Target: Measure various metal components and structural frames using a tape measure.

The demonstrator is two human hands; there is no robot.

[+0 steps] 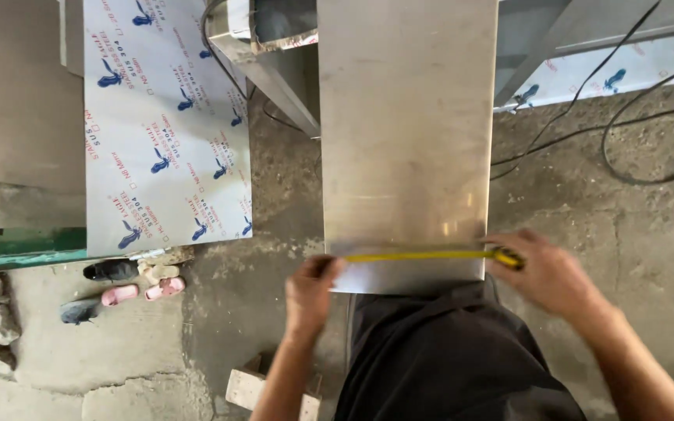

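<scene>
We are stretching a yellow tape measure [423, 255] across the near end of a bare steel sheet [407, 132], from its left edge to its right edge. Our left hand [311, 290] is pinching the tape's free end at the left edge, fingers closed on it. Our right hand [549, 274] is gripping the tape's case just beyond the right edge. The tape is lying thin, flat and straight. Farther left, a film-covered sheet [167, 125] is lying beside pink sandals [143, 291] on the concrete floor [587, 203].
</scene>
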